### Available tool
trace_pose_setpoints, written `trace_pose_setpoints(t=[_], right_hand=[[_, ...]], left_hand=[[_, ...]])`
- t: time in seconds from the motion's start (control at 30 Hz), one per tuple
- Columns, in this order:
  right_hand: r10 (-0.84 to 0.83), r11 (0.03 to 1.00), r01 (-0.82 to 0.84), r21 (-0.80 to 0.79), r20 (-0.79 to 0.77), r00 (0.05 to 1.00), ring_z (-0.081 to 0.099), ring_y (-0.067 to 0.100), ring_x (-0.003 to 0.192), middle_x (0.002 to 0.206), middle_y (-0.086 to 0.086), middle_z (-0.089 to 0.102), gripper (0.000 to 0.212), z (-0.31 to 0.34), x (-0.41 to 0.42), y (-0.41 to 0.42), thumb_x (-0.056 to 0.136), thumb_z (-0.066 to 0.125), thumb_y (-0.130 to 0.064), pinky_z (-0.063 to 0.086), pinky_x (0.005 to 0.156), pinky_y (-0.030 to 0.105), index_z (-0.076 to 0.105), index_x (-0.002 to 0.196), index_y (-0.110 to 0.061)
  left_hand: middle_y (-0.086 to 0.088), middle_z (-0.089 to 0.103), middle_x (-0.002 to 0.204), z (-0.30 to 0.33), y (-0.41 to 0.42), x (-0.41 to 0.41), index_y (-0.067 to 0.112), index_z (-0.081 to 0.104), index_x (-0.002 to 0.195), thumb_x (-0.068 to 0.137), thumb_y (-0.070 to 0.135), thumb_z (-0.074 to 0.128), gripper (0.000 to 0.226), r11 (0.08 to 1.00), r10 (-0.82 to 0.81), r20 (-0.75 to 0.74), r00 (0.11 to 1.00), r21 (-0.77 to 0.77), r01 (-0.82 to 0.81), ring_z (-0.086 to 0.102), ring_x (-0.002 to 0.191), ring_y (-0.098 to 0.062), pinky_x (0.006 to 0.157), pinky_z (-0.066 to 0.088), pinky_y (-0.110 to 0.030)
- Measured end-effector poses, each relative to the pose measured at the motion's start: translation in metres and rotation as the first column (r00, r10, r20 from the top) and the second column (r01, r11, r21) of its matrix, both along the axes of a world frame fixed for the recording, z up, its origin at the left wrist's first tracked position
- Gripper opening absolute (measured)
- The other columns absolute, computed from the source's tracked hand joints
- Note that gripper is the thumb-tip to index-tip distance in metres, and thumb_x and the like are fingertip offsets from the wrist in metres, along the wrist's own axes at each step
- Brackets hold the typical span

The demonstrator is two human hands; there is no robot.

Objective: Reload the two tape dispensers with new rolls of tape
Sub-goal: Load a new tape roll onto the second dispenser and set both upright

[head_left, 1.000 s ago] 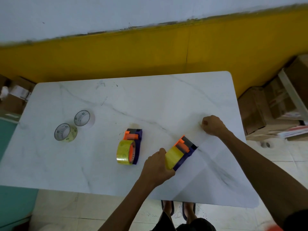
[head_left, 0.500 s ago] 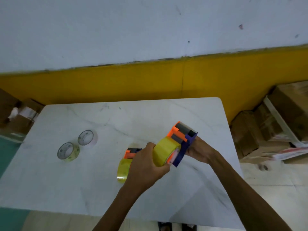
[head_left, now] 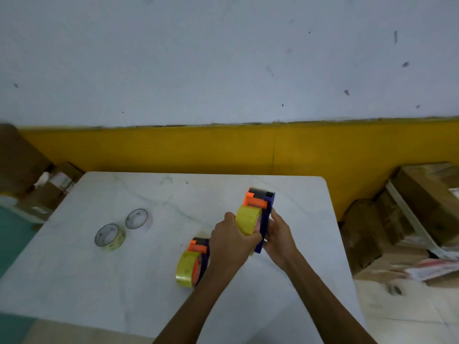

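I hold one blue and orange tape dispenser (head_left: 263, 207) above the white table (head_left: 99, 281), its head pointing away from me. A yellow tape roll (head_left: 247, 218) sits in it. My left hand (head_left: 232, 240) grips the roll's left side. My right hand (head_left: 279, 235) holds the dispenser's blue frame from the right. A second dispenser (head_left: 198, 249) with its own yellow roll (head_left: 186, 269) lies on the table just left of my left forearm. Two nearly empty tape rolls (head_left: 109, 237) (head_left: 137, 218) lie flat at the table's left.
Cardboard boxes (head_left: 409, 219) are stacked on the floor right of the table, more boxes (head_left: 37, 184) at the far left. A yellow and white wall (head_left: 223, 145) runs behind the table's far edge.
My left hand lifted the dispenser off the table and my right hand came in to hold its frame. The dispenser now points away from me. The camera view has tilted upward.
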State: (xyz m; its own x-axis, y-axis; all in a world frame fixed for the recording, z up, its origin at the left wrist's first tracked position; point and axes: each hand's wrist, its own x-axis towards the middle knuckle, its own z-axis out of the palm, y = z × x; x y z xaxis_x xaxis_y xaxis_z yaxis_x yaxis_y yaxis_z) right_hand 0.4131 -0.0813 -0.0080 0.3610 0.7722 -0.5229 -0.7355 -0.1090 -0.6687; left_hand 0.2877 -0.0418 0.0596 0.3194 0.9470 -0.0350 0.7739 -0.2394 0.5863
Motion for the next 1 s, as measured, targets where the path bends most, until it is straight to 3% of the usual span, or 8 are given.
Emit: trace_pose_setpoints(t=[0.13, 0.33, 0.47, 0.6, 0.67, 0.73, 0.83, 1.0], right_hand=[[-0.074, 0.984, 0.062, -0.165, -0.065, 0.995, 0.064, 0.022, 0.074, 0.080, 0.006, 0.068, 0.050, -0.025, -0.016, -0.014, 0.094, 0.045, -0.049, 0.051, 0.066, 0.034, 0.068, 0.108, -0.007], [0.003, 0.959, -0.032, -0.283, -0.101, 0.995, 0.063, 0.031, 0.101, 0.126, 0.021, 0.062, 0.054, -0.063, -0.032, -0.028, 0.097, 0.041, -0.046, 0.051, 0.078, 0.037, 0.059, 0.129, -0.007], [0.274, 0.775, -0.298, -0.557, -0.128, 0.953, 0.065, 0.019, 0.077, 0.086, 0.006, 0.072, 0.065, -0.075, -0.029, -0.037, 0.086, 0.035, -0.072, 0.048, 0.077, 0.034, 0.066, 0.100, -0.017], [0.459, 0.668, -0.262, -0.696, 0.109, 0.882, 0.050, 0.027, 0.102, 0.132, 0.012, 0.055, 0.075, -0.083, -0.023, -0.035, 0.089, 0.023, -0.072, 0.043, 0.084, 0.040, 0.053, 0.128, -0.017], [0.505, 0.673, -0.225, -0.705, 0.215, 0.836, 0.049, 0.027, 0.100, 0.129, 0.016, 0.056, 0.076, -0.085, -0.021, -0.033, 0.092, 0.022, -0.067, 0.044, 0.090, 0.041, 0.054, 0.129, -0.009], [0.527, 0.673, -0.211, -0.709, 0.261, 0.809, 0.050, 0.027, 0.096, 0.110, 0.014, 0.056, 0.073, -0.087, -0.020, -0.031, 0.094, 0.021, -0.064, 0.044, 0.092, 0.041, 0.058, 0.121, -0.007], [0.592, 0.657, -0.198, -0.728, 0.334, 0.734, 0.053, 0.023, 0.082, 0.095, 0.012, 0.057, 0.065, -0.087, -0.020, -0.027, 0.096, 0.020, -0.061, 0.044, 0.081, 0.035, 0.059, 0.096, -0.009], [0.681, 0.627, -0.154, -0.764, 0.441, 0.585, 0.062, 0.033, 0.102, 0.111, 0.020, 0.066, 0.063, -0.080, -0.018, -0.026, 0.097, 0.025, -0.053, 0.048, 0.089, 0.037, 0.063, 0.097, -0.003]], left_hand=[[0.003, 0.057, 0.078, -0.036, -0.011, 0.015, 0.018, 0.042, 0.088, 0.062, 0.054, 0.065, 0.050, 0.990, 0.009, -0.070, 0.997, -0.138, -0.019, 0.063, 0.070, -0.021, 0.054, 0.047, -0.030], [-0.004, 0.063, 0.090, -0.090, -0.024, 0.022, 0.016, 0.040, 0.089, 0.063, 0.047, 0.067, 0.048, 0.956, 0.019, -0.191, 0.981, -0.283, -0.074, 0.067, 0.086, -0.028, 0.065, 0.050, -0.034], [-0.007, 0.065, 0.098, -0.115, -0.026, 0.018, 0.012, 0.050, 0.096, 0.067, 0.056, 0.065, 0.055, 0.943, 0.012, -0.250, 0.968, -0.320, -0.095, 0.067, 0.090, -0.027, 0.067, 0.050, -0.033], [-0.009, 0.065, 0.105, -0.128, -0.022, 0.013, 0.009, 0.052, 0.106, 0.069, 0.053, 0.069, 0.061, 0.934, -0.025, -0.288, 0.957, -0.349, -0.081, 0.066, 0.095, -0.028, 0.074, 0.054, -0.036], [-0.009, 0.065, 0.105, -0.130, -0.022, 0.014, 0.008, 0.051, 0.107, 0.069, 0.053, 0.070, 0.061, 0.931, -0.020, -0.285, 0.958, -0.354, -0.085, 0.066, 0.096, -0.028, 0.075, 0.055, -0.037], [-0.009, 0.065, 0.106, -0.131, -0.022, 0.016, 0.009, 0.050, 0.107, 0.070, 0.053, 0.070, 0.061, 0.933, -0.022, -0.302, 0.953, -0.350, -0.089, 0.066, 0.097, -0.028, 0.073, 0.053, -0.036], [-0.008, 0.064, 0.107, -0.131, -0.022, 0.015, 0.010, 0.049, 0.108, 0.072, 0.053, 0.070, 0.059, 0.931, -0.019, -0.325, 0.946, -0.352, -0.103, 0.066, 0.098, -0.028, 0.071, 0.050, -0.034], [-0.010, 0.063, 0.111, -0.131, -0.027, 0.009, 0.009, 0.046, 0.113, 0.075, 0.057, 0.066, 0.064, 0.927, -0.073, -0.274, 0.959, -0.372, -0.036, 0.065, 0.101, -0.029, 0.077, 0.053, -0.037]])
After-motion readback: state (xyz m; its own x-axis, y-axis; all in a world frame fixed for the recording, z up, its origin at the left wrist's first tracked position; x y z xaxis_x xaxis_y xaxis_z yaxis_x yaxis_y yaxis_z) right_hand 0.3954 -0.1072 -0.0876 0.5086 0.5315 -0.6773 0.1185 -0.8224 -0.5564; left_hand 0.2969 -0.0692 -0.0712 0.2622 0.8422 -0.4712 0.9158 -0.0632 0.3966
